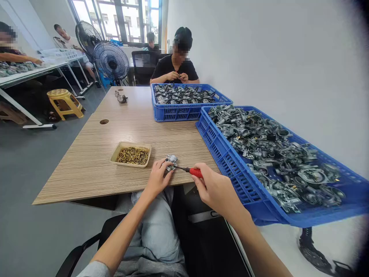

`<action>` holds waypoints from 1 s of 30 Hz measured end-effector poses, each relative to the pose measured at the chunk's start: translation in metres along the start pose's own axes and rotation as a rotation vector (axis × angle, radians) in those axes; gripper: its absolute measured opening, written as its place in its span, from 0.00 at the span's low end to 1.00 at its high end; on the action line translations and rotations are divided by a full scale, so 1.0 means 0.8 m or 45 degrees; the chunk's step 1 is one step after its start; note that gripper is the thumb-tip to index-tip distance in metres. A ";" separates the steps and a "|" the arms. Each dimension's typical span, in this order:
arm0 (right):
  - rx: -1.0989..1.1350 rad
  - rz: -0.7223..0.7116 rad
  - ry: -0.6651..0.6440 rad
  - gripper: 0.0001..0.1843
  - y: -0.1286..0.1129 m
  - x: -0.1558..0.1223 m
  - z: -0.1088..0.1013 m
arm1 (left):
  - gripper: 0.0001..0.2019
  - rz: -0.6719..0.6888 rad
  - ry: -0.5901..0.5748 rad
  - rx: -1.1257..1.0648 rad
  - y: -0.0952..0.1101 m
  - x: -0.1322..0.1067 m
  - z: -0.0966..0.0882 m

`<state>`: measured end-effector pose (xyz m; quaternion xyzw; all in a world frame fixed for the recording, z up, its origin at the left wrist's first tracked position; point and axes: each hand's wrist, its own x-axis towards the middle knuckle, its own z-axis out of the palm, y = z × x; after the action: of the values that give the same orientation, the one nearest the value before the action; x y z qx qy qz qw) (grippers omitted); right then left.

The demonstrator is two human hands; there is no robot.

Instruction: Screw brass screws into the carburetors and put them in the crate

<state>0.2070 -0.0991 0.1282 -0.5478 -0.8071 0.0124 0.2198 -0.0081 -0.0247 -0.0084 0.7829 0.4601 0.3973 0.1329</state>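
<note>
Both forearms run off the bottom edge. Right hand (217, 188): fingers wrapped round the red handle of a screwdriver (196, 172), butt end hidden in the palm. Screwdriver long axis runs roughly left-right, nearly level in view, shaft pointing left, slightly away from the person. Tip meets the metal part (172, 158); exact contact point too small to tell. Left hand (157, 180): thumb and fingers gripping that part on the tabletop (86, 165), near its front edge. Fingers cover the part's left and lower side, so its long axis can't be made out. Left of it, just beside: beige tray (112, 161) of brass pieces (132, 155), lying at mixed angles. Right: near blue crate (227, 169), heaped with metal parts, cut off at right edge. Beyond, far blue crate (175, 113), also loaded; a loose metal fitting (121, 97) sits far left. Behind that crate, co-worker (174, 69), both hands together, held object unclear. Fans (111, 61) farther back.
</note>
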 end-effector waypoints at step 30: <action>-0.125 -0.036 0.066 0.06 -0.001 -0.001 0.010 | 0.13 0.019 0.006 0.014 0.003 0.000 -0.002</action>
<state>0.2039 -0.0982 0.1209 -0.5465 -0.8085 -0.0445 0.2139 -0.0077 -0.0259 -0.0060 0.7860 0.4567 0.3977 0.1244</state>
